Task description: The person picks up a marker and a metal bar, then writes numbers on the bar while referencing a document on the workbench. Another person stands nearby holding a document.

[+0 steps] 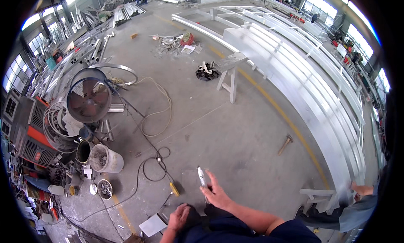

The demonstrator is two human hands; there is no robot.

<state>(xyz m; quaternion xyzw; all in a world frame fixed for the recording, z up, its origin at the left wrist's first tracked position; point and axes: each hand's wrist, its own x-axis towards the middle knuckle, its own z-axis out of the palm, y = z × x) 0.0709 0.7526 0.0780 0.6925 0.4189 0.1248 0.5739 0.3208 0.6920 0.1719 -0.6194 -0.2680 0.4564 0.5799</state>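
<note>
My right hand (217,195) reaches forward over the concrete floor and grips a white marker-like stick (202,176) with a dark tip, which points up and away from me. My left hand (179,217) rests on my dark trouser knee with its fingers loosely spread and nothing in it. A yellow-handled tool (174,189) on a black cable lies on the floor just left of the marker. A flat white plate (152,225) lies by my left hand.
A long aluminium frame (311,87) runs along the right on trestles (229,76); another person's hand (361,188) rests on its near end. A hammer (285,144) lies by the yellow floor line. A round fan (89,97), orange welder (31,133), buckets (105,158) and cables crowd the left.
</note>
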